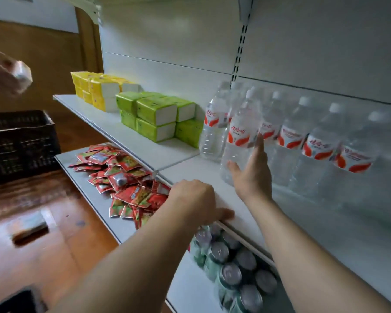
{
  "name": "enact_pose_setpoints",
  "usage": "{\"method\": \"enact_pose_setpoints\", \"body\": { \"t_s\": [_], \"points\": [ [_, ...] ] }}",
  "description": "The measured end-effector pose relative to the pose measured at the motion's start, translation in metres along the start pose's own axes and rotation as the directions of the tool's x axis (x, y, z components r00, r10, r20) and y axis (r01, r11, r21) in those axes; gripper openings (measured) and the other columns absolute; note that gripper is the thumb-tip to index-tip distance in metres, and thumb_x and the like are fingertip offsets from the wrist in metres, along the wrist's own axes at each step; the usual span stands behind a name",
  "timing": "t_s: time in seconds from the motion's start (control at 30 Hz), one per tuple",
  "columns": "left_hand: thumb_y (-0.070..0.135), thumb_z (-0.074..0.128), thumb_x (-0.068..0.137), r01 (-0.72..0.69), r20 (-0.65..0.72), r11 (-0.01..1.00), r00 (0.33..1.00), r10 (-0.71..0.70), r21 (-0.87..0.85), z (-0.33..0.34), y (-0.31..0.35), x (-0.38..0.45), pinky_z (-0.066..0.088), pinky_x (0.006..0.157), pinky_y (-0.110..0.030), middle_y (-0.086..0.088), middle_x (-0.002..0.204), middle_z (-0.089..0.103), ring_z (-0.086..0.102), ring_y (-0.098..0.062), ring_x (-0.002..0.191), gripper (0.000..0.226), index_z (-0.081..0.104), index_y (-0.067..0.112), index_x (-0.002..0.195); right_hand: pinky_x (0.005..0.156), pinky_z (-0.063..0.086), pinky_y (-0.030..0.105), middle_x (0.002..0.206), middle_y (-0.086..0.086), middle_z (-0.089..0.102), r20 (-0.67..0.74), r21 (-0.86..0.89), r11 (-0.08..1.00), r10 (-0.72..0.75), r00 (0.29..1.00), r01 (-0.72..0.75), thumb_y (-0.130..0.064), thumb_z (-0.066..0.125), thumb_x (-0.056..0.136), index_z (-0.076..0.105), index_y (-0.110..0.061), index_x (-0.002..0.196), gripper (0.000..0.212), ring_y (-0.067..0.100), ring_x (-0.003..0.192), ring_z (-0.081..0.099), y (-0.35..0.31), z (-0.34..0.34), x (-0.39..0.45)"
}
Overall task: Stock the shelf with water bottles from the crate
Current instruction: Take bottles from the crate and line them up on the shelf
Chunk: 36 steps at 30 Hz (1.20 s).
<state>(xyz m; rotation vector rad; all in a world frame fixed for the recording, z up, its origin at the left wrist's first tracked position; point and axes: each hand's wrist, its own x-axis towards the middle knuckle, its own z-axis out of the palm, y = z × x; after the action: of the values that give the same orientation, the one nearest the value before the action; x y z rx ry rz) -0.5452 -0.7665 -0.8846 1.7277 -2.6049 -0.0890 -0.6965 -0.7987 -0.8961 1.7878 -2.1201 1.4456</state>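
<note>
A clear water bottle (239, 134) with a red and white label stands upright near the front of the white shelf (185, 152). My right hand (252, 175) lies against its right side, with fingers straight and thumb spread across the lower body. Behind it a row of several like bottles (314, 141) lines the back panel, and one more bottle (213, 125) stands to the left. My left hand (193, 199) grips the shelf's front edge, thumb on top and fingers curled under it. A black crate (20, 143) sits at the left; its inside is hidden.
Green packs (158, 118) and yellow packs (97, 89) fill the shelf's left part. Red sachets (122, 175) and cans (230, 267) lie on the shelf below. Another person's hand (7, 73) holds a small object at upper left. A second dark crate corner (11, 301) shows at bottom left.
</note>
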Motion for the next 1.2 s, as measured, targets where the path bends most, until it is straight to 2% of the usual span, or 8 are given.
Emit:
{"method": "enact_pose_setpoints", "body": {
  "t_s": [0.17,0.37,0.53,0.73,0.9,1.03,1.13,1.2],
  "points": [
    [0.079,0.055,0.081,-0.049,0.016,0.999,0.999,0.049,0.003,-0.010,0.001,0.003,0.036,0.073,-0.031,-0.011,0.093,0.061,0.045,-0.025,0.078,0.071,0.066,0.013,0.104,0.098,0.042,0.046,0.146,0.017,0.041,-0.008,-0.057,0.998,0.038,0.999,-0.039,-0.026,0.067,0.093,0.001,-0.018,0.159,0.094,0.041,0.126,0.050,-0.004,0.023,0.025],
    [0.083,0.055,0.078,-0.072,0.064,0.997,0.996,0.069,0.032,-0.019,0.002,0.006,0.035,0.070,-0.033,-0.003,0.068,0.041,0.040,-0.021,0.065,0.069,0.042,0.016,0.069,0.089,0.046,0.047,0.148,0.015,0.039,-0.046,-0.168,0.984,0.058,0.997,-0.065,-0.029,0.061,0.097,0.002,-0.012,0.159,0.087,0.042,0.118,0.056,-0.010,0.043,0.038],
    [0.083,0.053,0.077,-0.095,0.056,0.993,0.994,0.091,0.073,-0.021,0.004,0.007,0.033,0.071,-0.031,-0.001,0.069,0.036,0.042,-0.024,0.074,0.067,0.039,0.018,0.076,0.082,0.048,0.044,0.149,0.017,0.040,-0.077,-0.282,0.956,0.068,0.995,-0.087,-0.031,0.053,0.101,0.006,-0.006,0.158,0.078,0.042,0.112,0.060,-0.011,0.052,0.038],
    [0.085,0.050,0.078,-0.099,0.025,0.991,0.995,0.097,0.086,-0.017,0.002,0.007,0.025,0.057,-0.031,-0.001,0.067,0.037,0.031,-0.015,0.056,0.069,0.035,0.018,0.067,0.088,0.047,0.043,0.133,0.022,0.054,-0.075,-0.268,0.957,0.093,0.993,-0.110,-0.034,0.056,0.100,0.023,-0.004,0.152,0.068,0.041,0.113,0.060,-0.011,0.054,0.037],
    [0.086,0.048,0.078,-0.059,0.010,0.997,0.998,0.059,0.049,-0.015,-0.001,0.002,0.031,0.068,-0.032,0.000,0.068,0.040,0.042,-0.022,0.071,0.070,0.051,0.017,0.082,0.090,0.047,0.040,0.133,0.022,0.055,0.049,-0.323,0.935,0.172,0.984,-0.147,-0.014,0.052,0.099,0.034,-0.003,0.143,0.048,0.039,0.116,0.059,-0.007,0.044,0.020],
    [0.089,0.038,0.079,-0.002,0.008,0.999,1.000,0.003,-0.042,0.009,-0.004,0.001,0.042,0.081,-0.036,-0.011,0.116,0.061,0.054,-0.033,0.109,0.083,0.060,0.023,0.126,0.092,0.045,0.038,0.135,0.021,0.054,0.125,-0.326,0.942,0.128,0.984,-0.081,-0.014,0.048,0.100,0.039,-0.003,0.141,0.043,0.037,0.119,0.057,-0.014,0.022,-0.013],
    [0.075,0.037,0.091,-0.013,0.041,0.978,0.999,0.022,-0.208,0.028,-0.014,-0.020,0.018,0.121,-0.053,-0.012,0.166,0.014,0.009,-0.033,0.153,0.081,0.025,0.031,0.157,0.095,0.043,0.037,0.132,0.018,0.059,0.162,-0.224,0.974,0.055,0.985,-0.017,-0.016,0.046,0.100,0.045,-0.005,0.140,0.042,0.035,0.120,0.056,-0.023,-0.004,-0.046],
    [0.066,0.042,0.094,-0.071,-0.052,0.964,0.997,0.060,-0.256,0.035,-0.027,-0.047,0.022,0.121,-0.051,-0.003,0.164,0.022,0.016,-0.028,0.153,0.070,0.029,0.032,0.155,0.095,0.044,0.035,0.129,0.014,0.063,0.182,-0.145,0.988,-0.016,0.983,0.043,-0.018,0.048,0.101,0.051,-0.007,0.138,0.039,0.031,0.118,0.058,-0.028,-0.018,-0.072]
  ]
}}
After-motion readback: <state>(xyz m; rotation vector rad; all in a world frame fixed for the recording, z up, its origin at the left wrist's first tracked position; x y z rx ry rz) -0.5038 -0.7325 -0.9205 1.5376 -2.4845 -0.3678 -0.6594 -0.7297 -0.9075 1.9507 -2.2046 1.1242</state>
